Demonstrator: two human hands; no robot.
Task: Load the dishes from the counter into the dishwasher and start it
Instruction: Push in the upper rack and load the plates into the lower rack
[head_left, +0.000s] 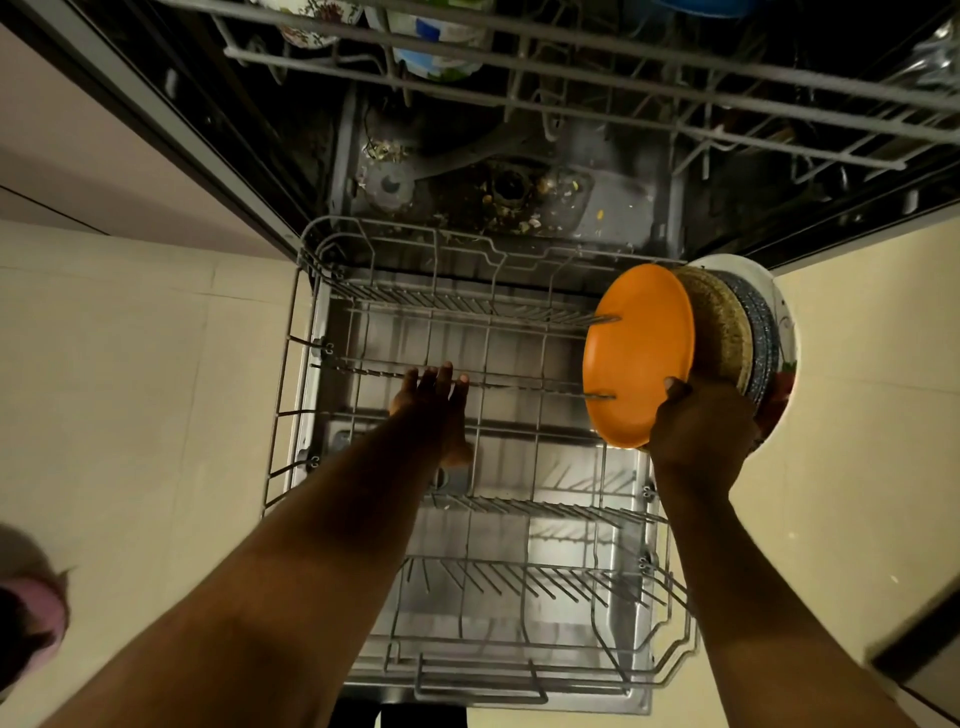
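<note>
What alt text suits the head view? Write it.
The right grip holds a stack of plates on edge, orange plate foremost, at the right side of the pulled-out lower dishwasher rack. The left grip reaches, fingers straight, toward the rack's tines. Cups sit in the upper rack.

lower rack (519, 506) out on open door (571, 551) | upper rack (311, 65): floral cup (317, 21), blue/wht mug (436, 47) | tiled floor (156, 364)

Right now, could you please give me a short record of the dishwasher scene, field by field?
left hand: fingers straight, extended over the lower rack
right hand: grips the stack of plates, held on edge at the rack's right side
front of stack: orange plate
lower rack: pulled out, no dishes seated
upper rack: patterned cups
tub floor: food debris
</note>
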